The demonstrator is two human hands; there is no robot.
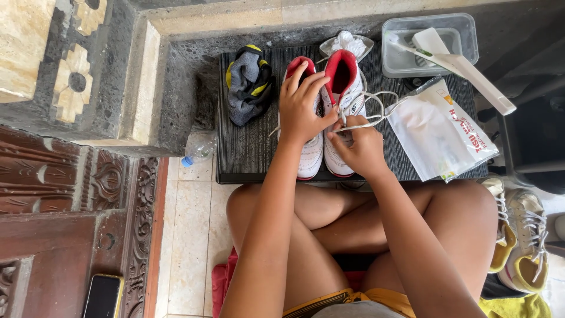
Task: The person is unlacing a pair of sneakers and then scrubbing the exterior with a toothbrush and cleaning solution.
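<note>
hands (303,106) (360,150) on smooth white sneakers (341,100), thin laces (376,109).

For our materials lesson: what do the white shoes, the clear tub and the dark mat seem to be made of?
White shoes: probably smooth synthetic leather, slightly glossy. Clear tub: translucent plastic; its contents show through. Dark mat: finely ribbed, matte, perhaps rubber or woven fibre; unclear.

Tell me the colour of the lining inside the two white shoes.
Red lining, seen best in the head view, inside both white shoes.
</note>
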